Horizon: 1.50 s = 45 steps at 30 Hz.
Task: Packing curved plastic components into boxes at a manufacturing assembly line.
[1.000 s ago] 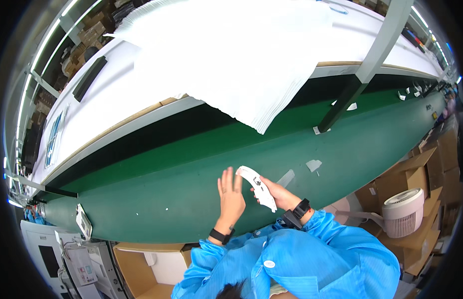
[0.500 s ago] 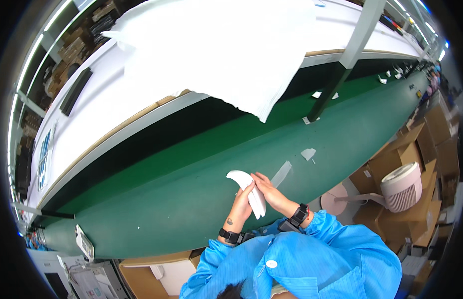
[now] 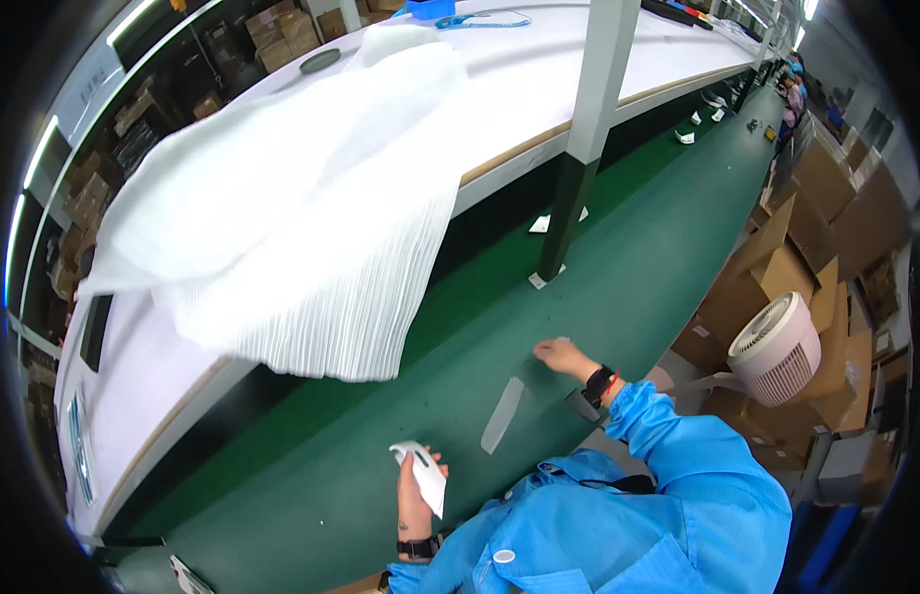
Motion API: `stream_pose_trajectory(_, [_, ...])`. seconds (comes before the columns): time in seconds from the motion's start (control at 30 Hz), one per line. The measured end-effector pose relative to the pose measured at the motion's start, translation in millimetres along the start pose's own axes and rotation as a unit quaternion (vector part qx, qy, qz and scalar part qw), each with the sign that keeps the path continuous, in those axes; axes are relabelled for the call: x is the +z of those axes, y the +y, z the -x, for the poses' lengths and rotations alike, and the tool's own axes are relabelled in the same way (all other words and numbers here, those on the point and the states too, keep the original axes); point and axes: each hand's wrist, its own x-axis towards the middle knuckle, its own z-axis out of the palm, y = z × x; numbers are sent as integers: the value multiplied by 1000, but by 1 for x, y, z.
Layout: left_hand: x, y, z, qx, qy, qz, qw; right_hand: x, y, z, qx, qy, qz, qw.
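Observation:
My left hand [image 3: 414,500] is wrapped round a white, smooth, curved piece [image 3: 430,481] with a small dark slot. It is tilted over the green surface [image 3: 618,297], and I cannot tell its exact kind. Farther right, my right hand [image 3: 565,358] reaches low over the same surface with its fingers drawn together. A whitish scrap shows at its fingertips, too small to make out. Between the two hands lies a translucent strip [image 3: 502,416], touched by neither.
A stack of thin white sheets [image 3: 311,287] drapes over the white table's edge beyond. A grey post [image 3: 588,129] rises at that table. On the right stand a pale pink fan [image 3: 778,351] and cardboard boxes [image 3: 826,188]. White scraps [image 3: 541,225] lie near the post.
My hands have parted: the left keeps the white curved piece and has moved left, while the right has let go of it and reached to where a translucent scrap lay. The view has shifted.

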Motion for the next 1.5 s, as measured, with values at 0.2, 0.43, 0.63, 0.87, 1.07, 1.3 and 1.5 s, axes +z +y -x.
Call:
stream_pose_trajectory(0.2, [10,-4,-2,27,60,13,998,-72,66,-103,143,214,194,946])
stream_pose_trajectory(0.43, [46,-4,-32,1,71,7,997,-185,223,-261,57,304,-16,951])
stream_pose_trajectory(0.63, [60,-12,-22,5,131,-22,991,-135,207,-314,-293,305,79,903])
stream_pose_trajectory(0.87, [83,-7,-28,-8,123,-58,991,-175,87,-225,42,542,-132,829])
stream_pose_trajectory(1.07, [135,-7,-56,-68,-1,-97,993,-198,165,-103,87,551,-88,825])
stream_pose_trajectory(1.3, [185,-37,-59,-87,-166,-248,950,-81,92,32,236,250,-364,866])
stream_pose_trajectory(1.5, [193,-30,-24,329,-242,-675,615,-36,-17,85,64,78,-275,956])
